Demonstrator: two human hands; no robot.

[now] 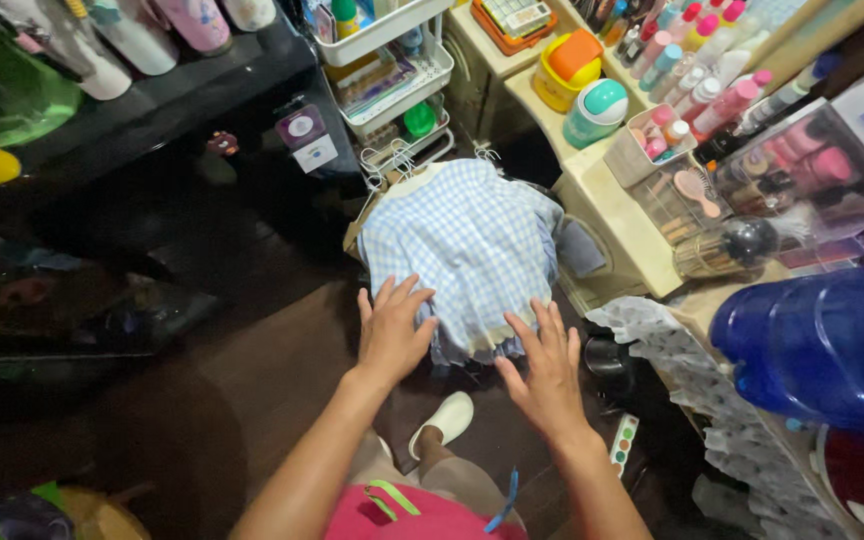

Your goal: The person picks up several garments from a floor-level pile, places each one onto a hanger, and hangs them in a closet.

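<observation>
Left hand (390, 330), right hand (546, 368) flat on soft checked blue-white fabric (467, 245).

Both arms extended forward; left hand (390, 332) and right hand (546, 368) palms down, fingers spread.

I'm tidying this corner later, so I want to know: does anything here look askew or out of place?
Yes. A paint palette lies on the dark floor beside the right hand, away from the shelves. Both hands, left hand too, press flat on the checked garment, which hangs bunched over something hidden.
</observation>
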